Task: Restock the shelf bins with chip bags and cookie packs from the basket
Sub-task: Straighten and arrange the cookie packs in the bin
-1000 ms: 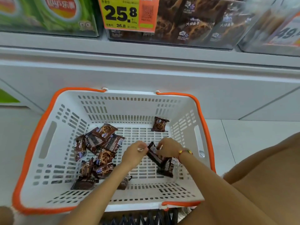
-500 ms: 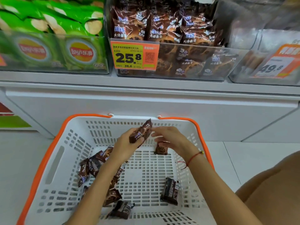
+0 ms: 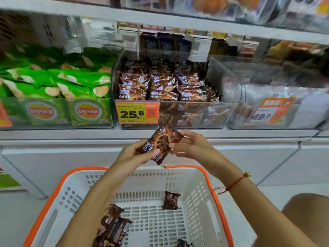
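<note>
Head view: at frame centre both hands, left hand (image 3: pixel 135 155) and right hand (image 3: pixel 191 147), pinch glossy brown foil cookie packs (image 3: pixel 160 143), which could slip and fall short of the clear plastic bin (image 3: pixel 195 114) above.

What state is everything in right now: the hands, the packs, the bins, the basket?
Left hand: grips held packs.
Right hand: pinches held packs.
Held packs: lifted above basket.
Cookie bin: nearly full.
Chip bin: full.
Basket: some packs left inside.

Bright, even light w/ soft shadows; upper shelves (image 3: pixel 160 16) blurring badly, glare showing on clear bin fronts (image 3: pixel 195 113), wide-angle edges bending.
</note>
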A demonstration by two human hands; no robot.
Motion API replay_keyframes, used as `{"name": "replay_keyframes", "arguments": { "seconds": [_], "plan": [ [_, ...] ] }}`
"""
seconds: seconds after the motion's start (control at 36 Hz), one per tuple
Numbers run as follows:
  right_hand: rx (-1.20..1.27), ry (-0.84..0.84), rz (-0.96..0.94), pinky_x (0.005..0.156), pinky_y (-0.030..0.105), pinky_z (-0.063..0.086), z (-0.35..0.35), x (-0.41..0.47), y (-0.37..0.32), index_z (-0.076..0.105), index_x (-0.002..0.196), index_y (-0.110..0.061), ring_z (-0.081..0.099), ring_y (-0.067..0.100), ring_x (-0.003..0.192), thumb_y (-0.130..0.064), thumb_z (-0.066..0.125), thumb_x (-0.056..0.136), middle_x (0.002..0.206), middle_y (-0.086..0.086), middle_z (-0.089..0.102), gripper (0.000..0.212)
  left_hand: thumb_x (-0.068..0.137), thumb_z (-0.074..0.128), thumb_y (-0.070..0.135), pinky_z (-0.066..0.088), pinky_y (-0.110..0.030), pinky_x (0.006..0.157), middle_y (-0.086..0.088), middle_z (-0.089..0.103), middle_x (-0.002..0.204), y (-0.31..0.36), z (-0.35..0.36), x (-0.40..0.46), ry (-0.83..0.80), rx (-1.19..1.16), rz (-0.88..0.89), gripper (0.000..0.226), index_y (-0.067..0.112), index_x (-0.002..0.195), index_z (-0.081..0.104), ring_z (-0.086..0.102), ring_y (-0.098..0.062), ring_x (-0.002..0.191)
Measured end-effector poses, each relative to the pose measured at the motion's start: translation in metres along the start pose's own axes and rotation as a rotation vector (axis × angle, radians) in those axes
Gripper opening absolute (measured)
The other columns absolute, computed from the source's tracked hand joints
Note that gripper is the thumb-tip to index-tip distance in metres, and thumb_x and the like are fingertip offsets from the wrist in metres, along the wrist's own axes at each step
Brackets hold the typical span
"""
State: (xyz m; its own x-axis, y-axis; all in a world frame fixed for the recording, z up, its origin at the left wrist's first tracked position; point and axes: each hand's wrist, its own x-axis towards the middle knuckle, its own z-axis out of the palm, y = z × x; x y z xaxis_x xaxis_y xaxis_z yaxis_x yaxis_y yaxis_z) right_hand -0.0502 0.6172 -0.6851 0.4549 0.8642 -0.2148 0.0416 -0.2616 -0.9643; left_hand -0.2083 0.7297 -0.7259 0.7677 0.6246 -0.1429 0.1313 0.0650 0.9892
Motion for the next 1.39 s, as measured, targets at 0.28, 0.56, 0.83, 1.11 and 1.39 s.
{"name": "replay_keyframes", "arguments": {
  "seconds": [0.28, 0.56, 0.83, 1.11, 1.39],
  "plan": [
    [-0.098, 0.076, -0.168, 0.064, 0.016, 0.054, -0.058, -0.013, -0.091, 0.062, 0.103, -0.012, 0.066, 0.011, 0.07, -0.012, 0.071, 0.082, 0.09, 0.016, 0.07, 0.023, 0.072, 0.069, 0.042, 0.052, -0.028, 0.09, 0.012, 0.073, 0.092, 0.112, 0.019, 0.023, 0.008, 0.358, 0.377, 0.027, 0.034, 0.098, 0.063, 0.067, -0.003, 0.09],
    [-0.078, 0.257, -0.325, 0.068, 0.019, 0.053, -0.112, 0.004, -0.127, 0.062, 0.109, -0.009, 0.06, 0.011, 0.071, -0.014, 0.069, 0.086, 0.082, 0.0, 0.068, 0.025, 0.077, 0.073, 0.039, 0.054, -0.026, 0.081, 0.008, 0.07, 0.102, 0.205, 0.041, 0.073, -0.006, 0.533, 0.388, 0.029, 0.027, 0.104, 0.069, 0.063, -0.001, 0.094],
    [-1.196, 0.706, -0.303, 0.101, 0.041, 0.033, -0.159, 0.081, -0.102, 0.043, 0.137, -0.016, 0.036, 0.03, 0.128, -0.024, 0.059, 0.089, 0.137, 0.008, 0.048, 0.051, 0.084, 0.073, 0.028, 0.05, -0.019, 0.065, -0.007, 0.057, 0.125, 0.205, 0.062, 0.163, 0.123, 0.347, 0.142, 0.052, 0.007, 0.128, 0.055, 0.054, -0.014, 0.102],
    [-0.998, 0.471, -0.244, 0.075, 0.031, 0.038, -0.176, 0.1, -0.108, 0.05, 0.123, -0.006, 0.053, 0.033, 0.109, -0.006, 0.049, 0.088, 0.12, 0.016, 0.058, 0.035, 0.086, 0.068, 0.03, 0.047, -0.025, 0.091, -0.005, 0.053, 0.136, 0.216, 0.088, 0.23, 0.14, 0.45, 0.171, 0.049, 0.009, 0.129, 0.055, 0.048, -0.02, 0.125],
    [-0.729, 0.507, -0.253, 0.098, 0.045, 0.045, -0.178, 0.113, -0.093, 0.046, 0.132, -0.009, 0.051, 0.035, 0.118, -0.008, 0.049, 0.082, 0.131, 0.015, 0.053, 0.05, 0.086, 0.069, 0.027, 0.041, -0.024, 0.097, -0.005, 0.062, 0.129, 0.209, 0.1, 0.271, 0.149, 1.133, 0.395, 0.043, 0.011, 0.125, 0.062, 0.057, -0.021, 0.116]
  ]
}}
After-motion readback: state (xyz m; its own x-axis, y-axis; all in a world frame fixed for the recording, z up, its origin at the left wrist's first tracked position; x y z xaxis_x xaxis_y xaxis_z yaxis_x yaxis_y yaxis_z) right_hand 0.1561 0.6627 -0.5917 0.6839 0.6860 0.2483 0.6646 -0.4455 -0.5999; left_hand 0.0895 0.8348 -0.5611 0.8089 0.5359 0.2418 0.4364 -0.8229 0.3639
